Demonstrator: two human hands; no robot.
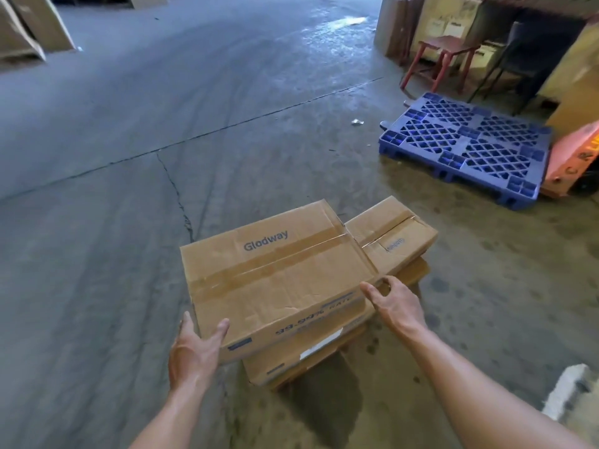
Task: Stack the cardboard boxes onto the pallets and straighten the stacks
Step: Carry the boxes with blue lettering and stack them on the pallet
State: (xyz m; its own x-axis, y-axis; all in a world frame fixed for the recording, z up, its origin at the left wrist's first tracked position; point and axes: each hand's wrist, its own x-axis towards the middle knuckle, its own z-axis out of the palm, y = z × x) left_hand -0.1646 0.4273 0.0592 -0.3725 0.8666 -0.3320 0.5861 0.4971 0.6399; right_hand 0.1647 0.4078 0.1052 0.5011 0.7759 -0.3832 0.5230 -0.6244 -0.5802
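Left grip (pixel 192 350), right grip (pixel 394 303): creased box (pixel 275 277)

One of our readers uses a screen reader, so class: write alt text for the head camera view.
The left hand and right hand grip the near corners of the top cardboard box, printed Glodway, on a low stack on a concrete floor. A bare blue pallet lies farther off to the right, before a red stool.
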